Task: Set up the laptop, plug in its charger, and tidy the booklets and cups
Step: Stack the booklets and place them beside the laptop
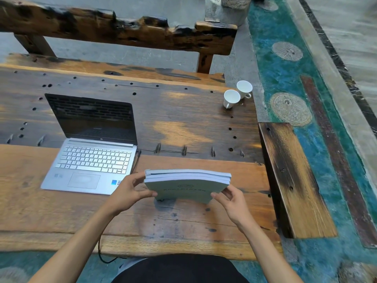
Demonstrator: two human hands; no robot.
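A stack of pale grey-green booklets (pixel 186 183) stands on its lower edge on the wooden table (pixel 183 123), tilted toward me. My left hand (pixel 127 194) grips its left side and my right hand (pixel 232 203) grips its right lower corner. A silver laptop (pixel 91 160) sits open to the left with a dark screen. A black charger cable (pixel 136 160) runs along its right side, passes behind my left arm and hangs off the table's front edge. Two white cups (pixel 237 96) stand side by side at the far right corner.
A rough wooden bench (pixel 122 31) stands behind the table. A lower wooden bench plank (pixel 293 176) runs along the table's right end. The floor to the right is teal with round stone inlays (pixel 290 109).
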